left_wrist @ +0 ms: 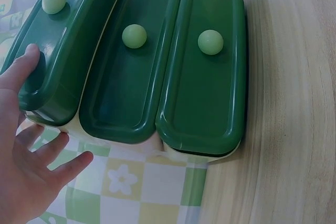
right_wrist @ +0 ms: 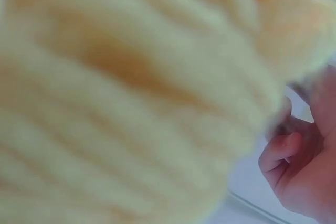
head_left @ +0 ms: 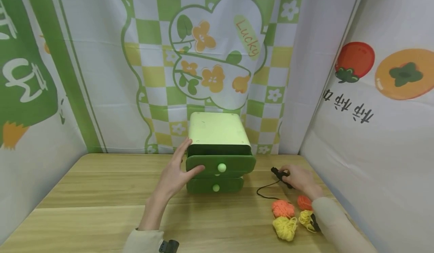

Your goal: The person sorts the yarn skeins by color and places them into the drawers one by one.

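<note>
A small drawer cabinet (head_left: 218, 128) with a pale green top and dark green drawers with round knobs stands on the table. Its top drawer (head_left: 203, 164) is pulled partway out. My left hand (head_left: 174, 175) is at the cabinet's left side. In the left wrist view its thumb touches the drawer front, and the other fingers spread along the side. Over on the right, my right hand (head_left: 300, 179) pinches a black bundle of cord (head_left: 279, 174), from which a thin black strand trails onto the table. In the right wrist view, blurred yellow yarn hides much of this hand.
Orange yarn balls (head_left: 283, 209) and yellow yarn balls (head_left: 285, 228) lie by my right forearm. The wooden table (head_left: 101, 200) meets printed cloth (head_left: 159, 75) at the back and both sides.
</note>
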### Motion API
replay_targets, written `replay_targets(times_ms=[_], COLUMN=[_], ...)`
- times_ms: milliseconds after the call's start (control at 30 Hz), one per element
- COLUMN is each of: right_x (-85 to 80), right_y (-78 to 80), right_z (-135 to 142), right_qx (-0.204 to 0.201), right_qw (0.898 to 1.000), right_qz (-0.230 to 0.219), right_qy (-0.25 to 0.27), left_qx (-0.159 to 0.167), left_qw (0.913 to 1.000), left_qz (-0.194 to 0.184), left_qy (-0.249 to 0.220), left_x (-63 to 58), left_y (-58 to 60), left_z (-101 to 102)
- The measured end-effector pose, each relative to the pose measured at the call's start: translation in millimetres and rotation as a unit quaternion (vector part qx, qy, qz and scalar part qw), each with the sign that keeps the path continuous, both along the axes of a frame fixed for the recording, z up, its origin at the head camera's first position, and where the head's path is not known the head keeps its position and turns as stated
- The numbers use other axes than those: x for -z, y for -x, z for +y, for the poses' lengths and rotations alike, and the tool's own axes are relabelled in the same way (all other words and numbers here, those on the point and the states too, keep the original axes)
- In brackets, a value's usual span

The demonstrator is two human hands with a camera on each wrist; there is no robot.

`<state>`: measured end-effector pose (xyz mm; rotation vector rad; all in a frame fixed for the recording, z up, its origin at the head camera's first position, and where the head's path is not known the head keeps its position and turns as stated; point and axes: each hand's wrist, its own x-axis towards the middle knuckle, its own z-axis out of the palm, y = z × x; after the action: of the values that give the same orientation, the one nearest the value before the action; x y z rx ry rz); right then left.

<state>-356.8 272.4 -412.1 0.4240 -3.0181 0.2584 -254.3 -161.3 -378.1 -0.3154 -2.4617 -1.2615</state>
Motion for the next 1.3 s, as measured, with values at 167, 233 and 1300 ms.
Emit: replay_targets(times_ms=[167,233,1300], right_x=[-3.4,-5.8,-53.0], right_y=[-2.1,-3.7,-23.3], right_z=[1,1,-27], right_qx=[0.000,-0.002,-0.055], right_qw=[0.999,0.999,0.974], right_qz=[0.034,0.043,0.189], right_qy=[0.016,0.020,0.109], left_qx=[-0.001,-0.002,0.004], left_qw=[1.0000,1.0000,0.9999], left_qz=[-0.001,-0.002,-0.009], left_qy=[0.000,0.000,-0.012], left_x=[-0.1,0.0,1.4], left_y=[0.4,0.5,0.8], left_z=[1,0,0])
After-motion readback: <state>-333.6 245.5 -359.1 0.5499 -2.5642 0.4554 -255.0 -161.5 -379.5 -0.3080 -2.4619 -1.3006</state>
